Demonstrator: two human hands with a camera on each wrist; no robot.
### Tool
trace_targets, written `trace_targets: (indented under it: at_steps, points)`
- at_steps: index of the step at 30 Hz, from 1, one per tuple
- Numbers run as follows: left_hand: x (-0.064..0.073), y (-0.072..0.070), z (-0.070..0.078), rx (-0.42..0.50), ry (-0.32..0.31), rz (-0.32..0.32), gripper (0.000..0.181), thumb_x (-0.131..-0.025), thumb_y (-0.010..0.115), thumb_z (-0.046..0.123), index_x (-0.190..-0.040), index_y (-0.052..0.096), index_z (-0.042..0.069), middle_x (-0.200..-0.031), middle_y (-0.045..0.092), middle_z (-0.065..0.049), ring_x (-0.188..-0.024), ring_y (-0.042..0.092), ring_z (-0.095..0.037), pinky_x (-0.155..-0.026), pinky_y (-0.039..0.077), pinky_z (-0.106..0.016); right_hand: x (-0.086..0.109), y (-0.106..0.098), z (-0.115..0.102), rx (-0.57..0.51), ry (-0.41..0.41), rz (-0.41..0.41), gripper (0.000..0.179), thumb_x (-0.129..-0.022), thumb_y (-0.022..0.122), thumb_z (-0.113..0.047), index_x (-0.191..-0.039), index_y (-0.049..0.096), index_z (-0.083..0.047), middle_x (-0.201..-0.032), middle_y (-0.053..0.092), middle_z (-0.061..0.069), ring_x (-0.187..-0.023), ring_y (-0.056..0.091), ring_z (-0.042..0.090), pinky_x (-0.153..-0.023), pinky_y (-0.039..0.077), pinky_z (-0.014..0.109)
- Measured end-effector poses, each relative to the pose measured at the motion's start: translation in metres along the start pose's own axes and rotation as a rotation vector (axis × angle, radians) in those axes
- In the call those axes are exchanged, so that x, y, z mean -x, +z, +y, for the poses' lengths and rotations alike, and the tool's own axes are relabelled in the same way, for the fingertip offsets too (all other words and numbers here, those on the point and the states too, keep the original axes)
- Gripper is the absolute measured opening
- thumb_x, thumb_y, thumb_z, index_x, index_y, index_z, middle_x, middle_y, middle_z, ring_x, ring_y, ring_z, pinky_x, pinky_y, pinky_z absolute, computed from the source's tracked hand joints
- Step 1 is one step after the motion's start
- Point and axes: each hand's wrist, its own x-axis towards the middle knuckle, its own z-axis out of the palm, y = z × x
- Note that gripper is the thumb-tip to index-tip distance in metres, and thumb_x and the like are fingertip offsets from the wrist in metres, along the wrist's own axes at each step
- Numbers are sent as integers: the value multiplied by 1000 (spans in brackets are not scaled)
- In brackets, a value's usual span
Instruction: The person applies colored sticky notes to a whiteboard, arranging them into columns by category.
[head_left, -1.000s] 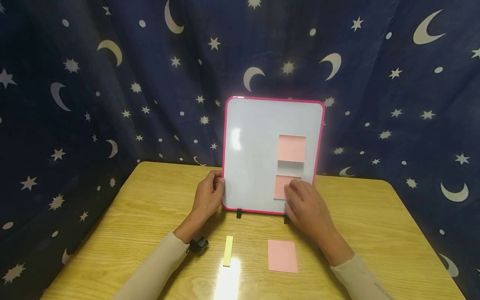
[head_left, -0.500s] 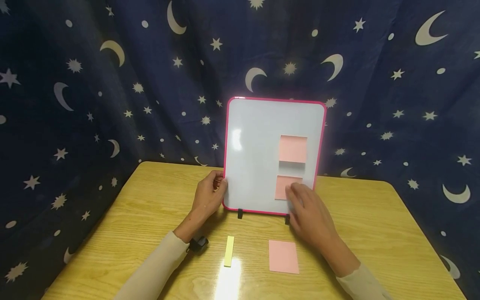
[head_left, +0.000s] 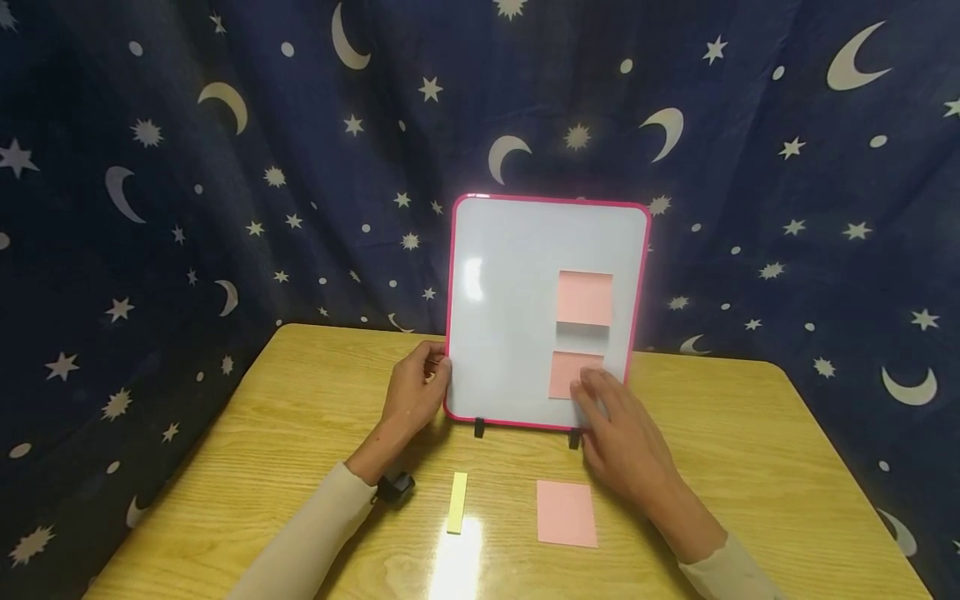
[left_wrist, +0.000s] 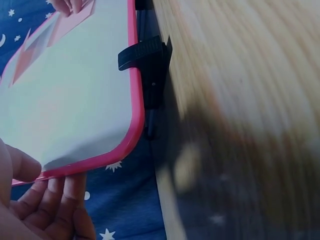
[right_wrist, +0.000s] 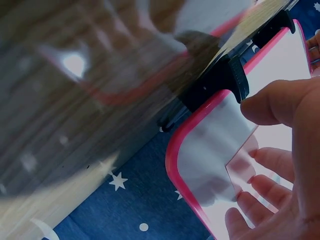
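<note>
A white dry-erase board (head_left: 510, 308) with a pink frame stands upright in a black stand (left_wrist: 150, 65). My left hand (head_left: 415, 387) grips its left edge, thumb in front and fingers behind, as the left wrist view shows. Two pink sticky notes are on the board's right half: an upper sticky note (head_left: 585, 297) and a lower sticky note (head_left: 564, 375). Fairly straight fingers of my right hand (head_left: 626, 429) touch the lower note's right part and cover its lower right corner. In the right wrist view the thumb (right_wrist: 270, 102) is apart from those fingers.
On the wooden table (head_left: 300, 500), in front of the board, lie a pink sticky note pad (head_left: 566, 513) and a narrow yellow sticky strip (head_left: 457, 502). A dark blue curtain (head_left: 300, 167) with moons and stars hangs behind and around the table.
My right hand has shifted slightly right and down on the lower note, its fingers less bunched, uncovering a bit more of the note. My left hand stays on the board's edge.
</note>
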Motion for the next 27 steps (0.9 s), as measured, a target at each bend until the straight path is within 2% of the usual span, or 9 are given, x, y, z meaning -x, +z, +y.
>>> trace_targets:
  at_steps: [3,6,10,13,16,20,23,27]
  points:
    - [1,0,3,-35,35,43,30,-100,64,14,-127,68,4,-107,70,-8,-96,68,-24,-85,53,-40,1,0,0,4,3,-1,67,-82,70,-11,-146,58,4,-156,49,23,-145,44,44,-117,39,59]
    - [2,0,7,-91,112,110,33,-97,66,13,-128,66,4,-110,68,-9,-100,67,-27,-87,51,-43,1,0,0,8,6,-10,68,-81,71,-11,-146,58,4,-157,48,23,-146,43,44,-118,38,59]
    - [3,2,12,-220,295,187,37,-92,68,14,-127,66,2,-112,69,-13,-104,66,-32,-85,48,-49,1,-1,0,8,9,-17,67,-81,71,-11,-146,59,3,-157,48,23,-147,43,44,-118,38,59]
    - [3,2,16,-307,439,202,38,-91,68,15,-127,66,2,-113,69,-13,-106,66,-33,-84,48,-51,2,-1,0,6,12,-20,67,-82,70,-11,-146,59,3,-157,47,23,-147,42,44,-118,38,59]
    - [5,3,21,-370,547,171,39,-91,67,16,-128,66,4,-118,69,-12,-111,65,-32,-87,47,-51,2,-1,0,4,13,-19,67,-83,70,-11,-146,58,3,-158,47,23,-147,42,43,-118,38,59]
    - [8,5,25,-475,660,92,41,-94,63,20,-132,68,7,-127,67,-10,-120,63,-30,-96,45,-52,3,-1,1,5,12,-11,67,-82,70,-11,-146,58,4,-158,47,23,-147,43,44,-118,38,59]
    - [12,8,28,-544,720,30,44,-95,63,23,-136,67,9,-131,65,-7,-124,60,-27,-100,44,-51,3,-1,1,4,9,-5,67,-82,71,-10,-146,59,4,-157,48,23,-147,43,44,-118,38,60]
    - [16,11,30,-617,768,-35,48,-94,66,24,-140,64,11,-137,63,-4,-131,56,-24,-102,43,-50,3,-1,0,-4,-1,0,67,-81,71,-10,-146,59,4,-157,48,23,-146,43,44,-117,39,59]
